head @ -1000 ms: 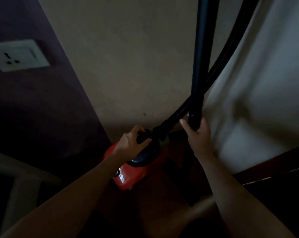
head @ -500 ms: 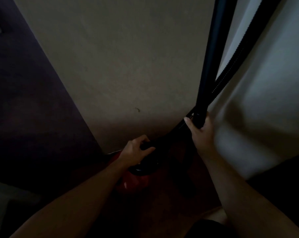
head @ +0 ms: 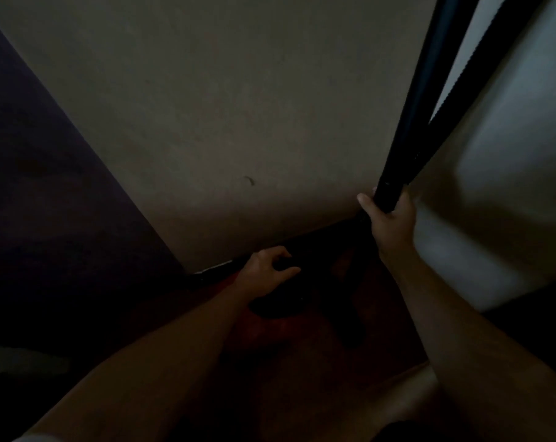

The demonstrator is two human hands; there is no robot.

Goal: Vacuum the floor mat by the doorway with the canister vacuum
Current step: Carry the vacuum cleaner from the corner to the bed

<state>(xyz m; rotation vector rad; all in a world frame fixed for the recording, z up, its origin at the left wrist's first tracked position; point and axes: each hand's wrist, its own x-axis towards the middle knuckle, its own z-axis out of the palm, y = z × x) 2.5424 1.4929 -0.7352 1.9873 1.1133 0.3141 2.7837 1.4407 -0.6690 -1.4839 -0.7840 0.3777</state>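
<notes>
the left hand (head: 267, 269) curled its fingers on the dark top of the canister vacuum (head: 270, 323), a dim red body on the floor (head: 302, 384) just beneath it. further right, the right hand (head: 390, 221) gripped the black wand (head: 420, 100), its long axis rising up-right beside the ribbed hose (head: 477, 74); no mat showed.
</notes>
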